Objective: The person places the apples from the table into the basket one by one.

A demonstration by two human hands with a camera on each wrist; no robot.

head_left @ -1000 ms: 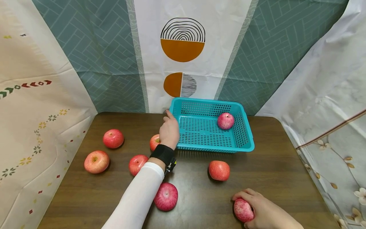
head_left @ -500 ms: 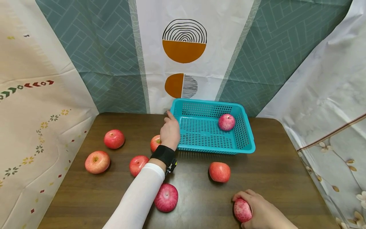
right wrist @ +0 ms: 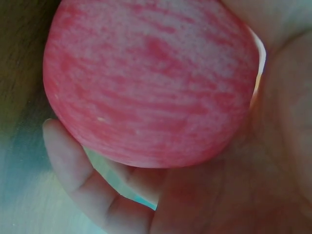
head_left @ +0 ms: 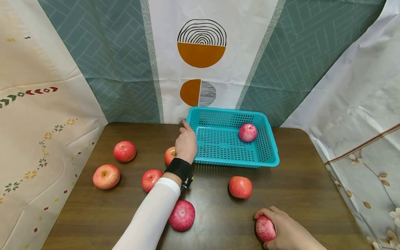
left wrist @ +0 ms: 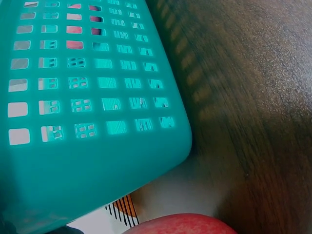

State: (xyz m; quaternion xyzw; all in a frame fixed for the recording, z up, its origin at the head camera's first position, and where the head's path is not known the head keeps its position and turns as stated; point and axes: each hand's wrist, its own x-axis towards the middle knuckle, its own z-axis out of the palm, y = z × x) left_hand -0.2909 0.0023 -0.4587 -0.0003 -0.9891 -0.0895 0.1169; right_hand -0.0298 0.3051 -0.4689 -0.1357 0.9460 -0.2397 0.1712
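Note:
My right hand grips a mottled pink-red apple low on the table at the front right. The right wrist view shows fingers curled round the apple's side. At the left end of the turquoise plastic basket, my left hand lies against the rim, one finger extended toward the far corner. Its other fingers are mostly hidden, so its hold on the rim is unclear. One pink apple sits inside the basket, toward its right end. Beside the left wrist lies a partly covered apple.
On the brown wooden table lie more apples: an orange-red apple before the basket, a dark pink apple near the left forearm, and several at left, including a pale red apple. Patterned cloths hang behind and beside the table.
The head view shifts slightly. The right hand settles a little further left round its apple between the first frame and the later ones; the left hand, basket and other apples stay put.

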